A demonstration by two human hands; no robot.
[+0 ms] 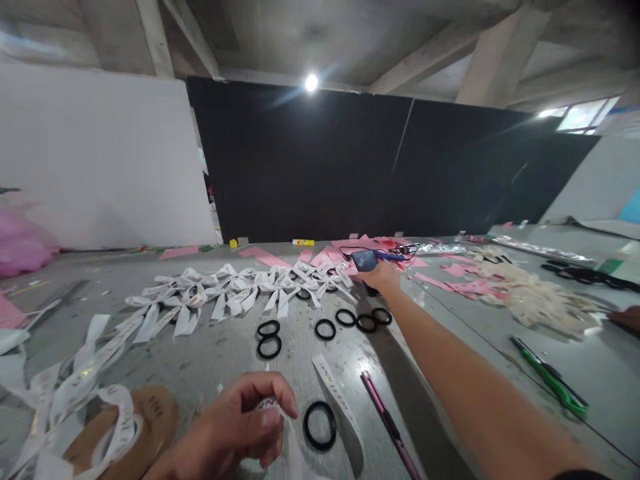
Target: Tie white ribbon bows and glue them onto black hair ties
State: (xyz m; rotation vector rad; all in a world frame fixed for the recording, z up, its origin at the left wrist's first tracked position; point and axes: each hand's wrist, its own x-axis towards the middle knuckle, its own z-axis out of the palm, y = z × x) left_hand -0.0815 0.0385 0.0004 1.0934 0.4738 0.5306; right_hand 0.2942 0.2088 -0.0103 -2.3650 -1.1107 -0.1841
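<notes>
My left hand (255, 417) is closed low in the middle, thumb and fingers pinching a white printed ribbon (295, 450) whose tail hangs down. Just right of it lies a black ring (320, 425), with a loose strip of printed ribbon (340, 400) beside that. Farther off, my right arm stretches forward, and my right hand (381, 277) is closed around a dark blue tool (365, 260). The fingers are partly hidden, and the tool's exact kind is unclear. Several black rings (367, 323) lie just in front of this hand.
White ribbon bows (240, 287) spread across the table's middle and left. A cardboard ribbon reel (155, 427) lies front left. Pink tweezers (385, 417) and a green-handled cutter (555, 383) lie right. Cream strips (545, 303) and another person's hand (627, 319) are far right.
</notes>
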